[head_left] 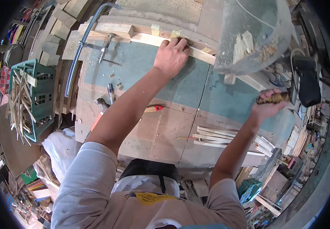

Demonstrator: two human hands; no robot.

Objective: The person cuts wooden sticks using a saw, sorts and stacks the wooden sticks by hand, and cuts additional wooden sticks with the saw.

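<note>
My left hand (172,55) lies at the far side of the bench with its fingers bent over a long pale wooden strip (145,38). The strip runs rightward, passing behind a cloudy clear plastic guard (254,34). Over at the right, my right hand (270,107) is closed round a brown wrapped handle (274,98); what tool it belongs to I cannot make out. A metal bar clamp (81,47) stands left of my left hand, close to a wooden block (113,29).
A hammer (103,104), a pen (110,91) and a red-tipped tool (155,108) lie near my left forearm. Several thin strips (214,135) rest beside my right forearm. A green crate (42,91) of sticks stands left; a black object (308,82) hangs right.
</note>
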